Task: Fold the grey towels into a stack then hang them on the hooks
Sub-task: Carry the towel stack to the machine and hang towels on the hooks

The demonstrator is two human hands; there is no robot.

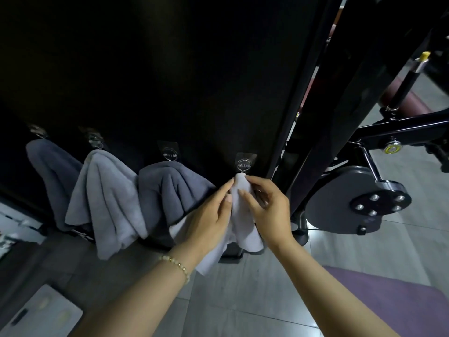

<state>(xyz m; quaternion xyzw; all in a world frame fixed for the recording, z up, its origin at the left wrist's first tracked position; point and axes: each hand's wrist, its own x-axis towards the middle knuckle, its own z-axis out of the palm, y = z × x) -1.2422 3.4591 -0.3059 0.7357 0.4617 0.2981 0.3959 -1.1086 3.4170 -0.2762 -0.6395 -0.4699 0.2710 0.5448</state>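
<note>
Two bare forearms are seen reaching forward from the bottom edge, the hands meeting at a black wall panel point(170, 69). A pale grey towel point(243, 222) is pinched between the thumb and forefinger of the left hand point(209, 220), the other fingers curled against the cloth. The gathered tip of the same towel is pinched by the thumb and bent fingers of the right hand point(269, 210), just beneath a small wire hook point(243, 164) on a clear adhesive pad. The tip is touching the hook's loop; whether it is caught on it cannot be told. Soft, fleecy folds are draped below both hands. A beaded bracelet point(176, 262) is worn on the left wrist. To the left, three more towels are hung from similar hooks: dark grey point(170, 190), light grey point(107, 198) and dark grey point(53, 178), each bunched into fan-shaped pleats. A round grey machine disc point(345, 203) with shiny bolts is seen to the right, above a grey tiled floor point(243, 300).
</note>
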